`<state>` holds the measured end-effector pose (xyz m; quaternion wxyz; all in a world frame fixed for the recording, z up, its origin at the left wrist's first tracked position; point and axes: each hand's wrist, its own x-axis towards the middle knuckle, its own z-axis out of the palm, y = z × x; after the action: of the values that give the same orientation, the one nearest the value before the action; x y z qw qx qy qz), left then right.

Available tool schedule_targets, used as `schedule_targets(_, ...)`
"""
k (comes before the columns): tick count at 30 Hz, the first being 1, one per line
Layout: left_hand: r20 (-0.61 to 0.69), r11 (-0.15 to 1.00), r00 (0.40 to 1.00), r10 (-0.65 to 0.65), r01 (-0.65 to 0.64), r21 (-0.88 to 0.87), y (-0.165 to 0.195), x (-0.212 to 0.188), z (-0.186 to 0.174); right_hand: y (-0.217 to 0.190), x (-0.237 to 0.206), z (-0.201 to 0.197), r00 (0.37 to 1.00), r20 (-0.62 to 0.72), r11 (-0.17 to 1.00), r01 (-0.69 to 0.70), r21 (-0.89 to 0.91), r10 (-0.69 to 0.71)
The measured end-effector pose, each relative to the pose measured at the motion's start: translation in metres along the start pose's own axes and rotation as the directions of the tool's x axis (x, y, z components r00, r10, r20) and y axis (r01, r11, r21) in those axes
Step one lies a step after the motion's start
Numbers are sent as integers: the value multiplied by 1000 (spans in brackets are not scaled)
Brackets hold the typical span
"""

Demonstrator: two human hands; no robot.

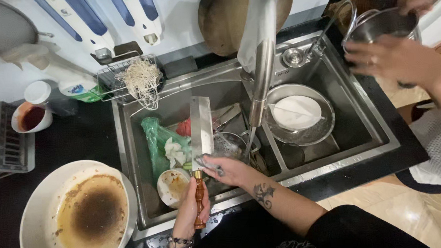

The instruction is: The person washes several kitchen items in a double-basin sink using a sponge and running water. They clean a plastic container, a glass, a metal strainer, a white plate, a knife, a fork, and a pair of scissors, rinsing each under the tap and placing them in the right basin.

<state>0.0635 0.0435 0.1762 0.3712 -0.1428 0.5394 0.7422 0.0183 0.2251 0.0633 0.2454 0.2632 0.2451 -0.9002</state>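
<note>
Left hand [190,205] clenched round wooden handle, right hand [231,169] pinching flat steel cleaver [201,126] blade.

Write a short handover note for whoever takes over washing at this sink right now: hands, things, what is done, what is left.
Left hand: closed around the brown wooden handle of the broad steel cleaver, blade pointing away over the steel sink.
Right hand: fingers rubbing the blade base, with something grey under them that I cannot make out.
Nearby: greasy white pan on the left counter; dirty small white bowl and green plastic bag in the sink; round steel tray with a white plate in the right basin.
Another person at right handles a steel pot.
Done: cleaver in hand, being scrubbed.
Left: pan and bowl look unwashed.
</note>
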Motion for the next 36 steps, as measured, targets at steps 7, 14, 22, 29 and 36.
schedule_targets(7,71,998,995,-69,70,-9,12,2,-4,-21,-9,17,988,-157,967,-45,-249,6)
schedule_targets(14,104,987,983,-149,141,78,18,-12,-26,-62,-9,38,923,-358,905,-25,-426,-144)
schedule_targets(22,49,960,964,-260,253,117,18,-23,-55,-91,52,28,960,-144,969,225,-102,-239)
schedule_targets(29,-207,949,933,-294,311,57,-65,36,-144,-83,122,-38,747,-41,705,643,298,-663)
schedule_targets(36,-373,848,762,530,-463,258,-107,126,-141,-3,84,-14,938,-232,864,329,380,-255)
